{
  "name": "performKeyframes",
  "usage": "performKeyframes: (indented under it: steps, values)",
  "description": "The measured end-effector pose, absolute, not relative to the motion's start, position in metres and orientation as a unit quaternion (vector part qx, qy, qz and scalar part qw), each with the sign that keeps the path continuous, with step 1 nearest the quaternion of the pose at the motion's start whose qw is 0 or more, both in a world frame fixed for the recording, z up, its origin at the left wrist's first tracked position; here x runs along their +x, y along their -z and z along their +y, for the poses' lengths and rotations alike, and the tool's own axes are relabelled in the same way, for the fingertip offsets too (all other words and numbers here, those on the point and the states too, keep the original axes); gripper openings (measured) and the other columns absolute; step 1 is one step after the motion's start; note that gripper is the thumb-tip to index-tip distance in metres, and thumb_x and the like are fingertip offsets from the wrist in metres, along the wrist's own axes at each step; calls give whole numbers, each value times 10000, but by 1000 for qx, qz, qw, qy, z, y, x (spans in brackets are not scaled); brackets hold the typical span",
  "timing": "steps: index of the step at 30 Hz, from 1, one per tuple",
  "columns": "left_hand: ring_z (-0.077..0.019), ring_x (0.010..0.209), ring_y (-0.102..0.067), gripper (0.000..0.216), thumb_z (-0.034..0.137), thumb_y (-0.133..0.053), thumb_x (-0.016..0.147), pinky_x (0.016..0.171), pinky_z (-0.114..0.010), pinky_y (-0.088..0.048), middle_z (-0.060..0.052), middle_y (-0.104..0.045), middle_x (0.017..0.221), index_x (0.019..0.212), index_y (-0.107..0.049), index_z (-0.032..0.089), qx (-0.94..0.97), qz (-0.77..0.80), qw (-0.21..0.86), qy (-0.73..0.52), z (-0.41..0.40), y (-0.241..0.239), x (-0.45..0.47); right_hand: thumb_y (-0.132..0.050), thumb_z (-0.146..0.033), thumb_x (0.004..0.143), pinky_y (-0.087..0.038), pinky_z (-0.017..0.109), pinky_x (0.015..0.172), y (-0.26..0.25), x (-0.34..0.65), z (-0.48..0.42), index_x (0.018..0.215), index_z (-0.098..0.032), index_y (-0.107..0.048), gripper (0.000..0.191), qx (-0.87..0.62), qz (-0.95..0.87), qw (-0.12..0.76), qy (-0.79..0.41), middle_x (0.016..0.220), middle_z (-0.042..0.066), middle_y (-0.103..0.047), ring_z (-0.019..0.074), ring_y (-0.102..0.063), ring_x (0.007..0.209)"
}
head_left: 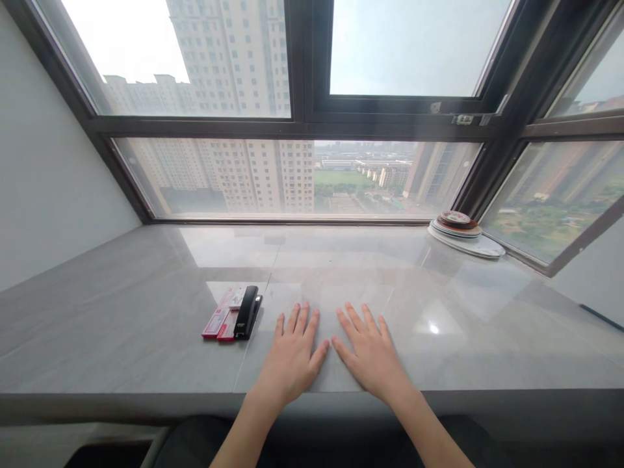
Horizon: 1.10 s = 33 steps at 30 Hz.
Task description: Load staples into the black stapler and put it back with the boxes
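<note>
The left hand and right hand lie flat on the desk, fingers spread, empty. Just beside the left one lies a black stapler — stiff, probably heavy — best gripped across its middle.

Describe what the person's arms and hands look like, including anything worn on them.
The left hand and right hand are bare: no gloves, rings or wristbands show. The left forearm and right forearm are uncovered down to the picture's lower edge, with no sleeves, watch or markings in view.
</note>
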<state>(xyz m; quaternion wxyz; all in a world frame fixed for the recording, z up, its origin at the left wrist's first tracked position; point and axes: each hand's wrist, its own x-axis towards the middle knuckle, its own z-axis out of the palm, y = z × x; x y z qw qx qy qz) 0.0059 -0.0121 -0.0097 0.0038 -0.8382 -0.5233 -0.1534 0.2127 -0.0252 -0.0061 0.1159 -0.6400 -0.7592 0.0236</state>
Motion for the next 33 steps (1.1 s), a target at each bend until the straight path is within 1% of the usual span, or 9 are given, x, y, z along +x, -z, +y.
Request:
performKeyframes:
  steps: [13, 16, 18, 20, 22, 25, 29, 31, 33]
  values:
    - [-330, 1585, -166, 617, 513, -323, 1058, 1267, -605, -146, -62, -222, 1712, 1630, -284, 287, -827, -543, -9, 148, -27, -3, 10, -366, -562, 1023, -38, 645, 1226, -10, 198, -25, 1618, -316, -344, 644, -683, -719, 105, -73, 1716, 21, -218, 363, -47, 1585]
    - [-334, 1592, -129, 623, 415, -363, 1051, 1269, -613, -135, -64, -225, 1711, 1646, -232, 284, -839, -525, -8, 141, -31, -1, 8, -387, -508, 1012, -143, 620, 1217, -27, 159, -14, 1614, -162, -341, 696, -697, -688, 137, -146, 1654, 164, -331, 383, -191, 1546]
    - [-335, 1595, -108, 669, 326, -393, 1032, 1271, -620, -129, -77, -234, 1707, 1660, -168, 270, -848, -511, -5, 140, -31, 6, 5, -371, -489, 1021, -264, 525, 1198, -42, 120, -2, 1641, -135, -242, 725, -626, -726, 190, -214, 1582, 182, -428, 330, -360, 1465]
    - [-333, 1594, -119, 694, 282, -417, 1017, 1275, -620, -139, -73, -250, 1702, 1660, -157, 281, -849, -507, -5, 148, -30, 14, 1, -434, -589, 987, -361, 498, 1135, -57, 77, 14, 1652, -158, -169, 836, -563, -754, 235, -243, 1552, 170, -444, 330, -411, 1407]
    - [-324, 1589, -155, 660, 265, -439, 1013, 1277, -606, -180, -41, -290, 1690, 1638, -231, 314, -852, -498, -17, 163, -29, 20, -3, -484, -640, 954, -411, 514, 1074, -67, 38, 33, 1626, -159, -215, 870, -549, -759, 252, -243, 1514, 188, -451, 352, -423, 1369]
    - [-315, 1558, -263, 569, 211, -467, 992, 1262, -569, -269, -6, -431, 1620, 1549, -411, 314, -865, -461, -61, 188, -30, 15, -8, -613, -613, 893, -460, 496, 1004, -72, 2, 62, 1471, -107, -445, 786, -551, -775, 225, -214, 1411, 227, -504, 360, -487, 1264]
    - [-311, 1291, -584, 319, 167, -531, 935, 1103, -482, -478, -54, -701, 1280, 1207, -673, 251, -841, -440, -157, 272, -40, -10, -9, -666, -323, 871, -470, 425, 960, -70, 16, 86, 1237, -152, -622, 407, -528, -806, 194, -185, 1294, 175, -584, 312, -538, 1177]
    - [-285, 1114, -649, 197, 189, -518, 959, 988, -447, -531, -66, -731, 1082, 1018, -699, 241, -816, -448, -187, 314, -43, -21, -7, -620, -192, 862, -448, 403, 978, -68, 47, 87, 1244, -189, -634, 382, -518, -812, 199, -179, 1268, 138, -612, 284, -548, 1171]
    - [-271, 1033, -646, 229, 223, -464, 1004, 930, -443, -535, -69, -713, 996, 955, -688, 238, -784, -488, -173, 342, -43, -27, -3, -570, -119, 861, -422, 387, 1007, -65, 85, 80, 1306, -233, -619, 462, -513, -814, 204, -180, 1249, 98, -641, 248, -572, 1143]
